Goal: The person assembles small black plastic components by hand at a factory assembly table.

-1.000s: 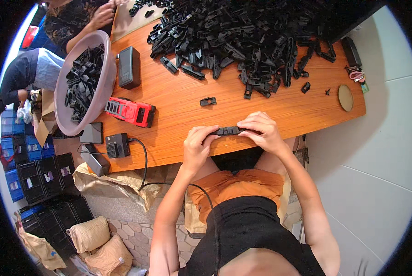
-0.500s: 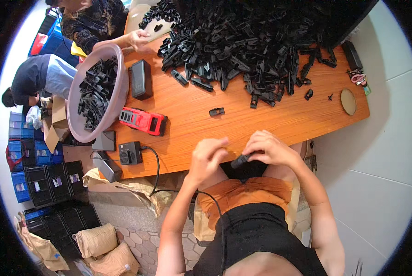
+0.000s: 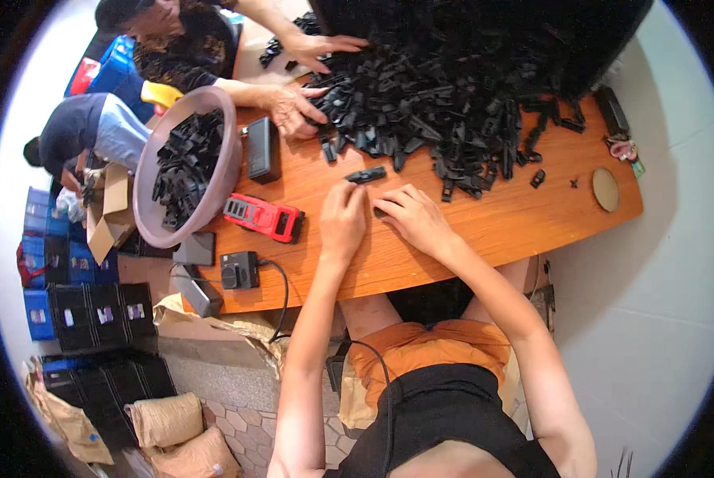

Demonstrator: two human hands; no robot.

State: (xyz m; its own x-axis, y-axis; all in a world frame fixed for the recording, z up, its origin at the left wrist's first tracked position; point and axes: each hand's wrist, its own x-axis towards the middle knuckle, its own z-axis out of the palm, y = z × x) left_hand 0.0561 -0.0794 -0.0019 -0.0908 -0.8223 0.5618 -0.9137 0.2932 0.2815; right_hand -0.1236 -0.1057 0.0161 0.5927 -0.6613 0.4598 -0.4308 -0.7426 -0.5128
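My left hand (image 3: 343, 221) is over the table with its fingers closed, fingertips at the near end of a long black plastic part (image 3: 366, 174). Close beside it, my right hand (image 3: 415, 220) has bent fingers over a small black plastic part (image 3: 379, 212), mostly hidden under the fingertips. Beyond both hands spreads a large pile of similar black plastic parts (image 3: 429, 119). A co-worker's two hands reach into the pile's left side, one hand (image 3: 293, 110) at its near edge, the other hand (image 3: 319, 51) farther back.
A translucent tub (image 3: 231, 151) of black parts stands at the left. Near it are a black box (image 3: 261, 150), a red toy-like vehicle (image 3: 265, 217) and a small black camera-like device (image 3: 239, 271) with a cable. A round disc (image 3: 605, 190) lies at the right. Another person bends by a cardboard box (image 3: 111, 209).
Both my hands have moved from above my lap forward onto the table, the right one carrying a black part before. The co-worker's hands have come over the pile. The view has shifted slightly.
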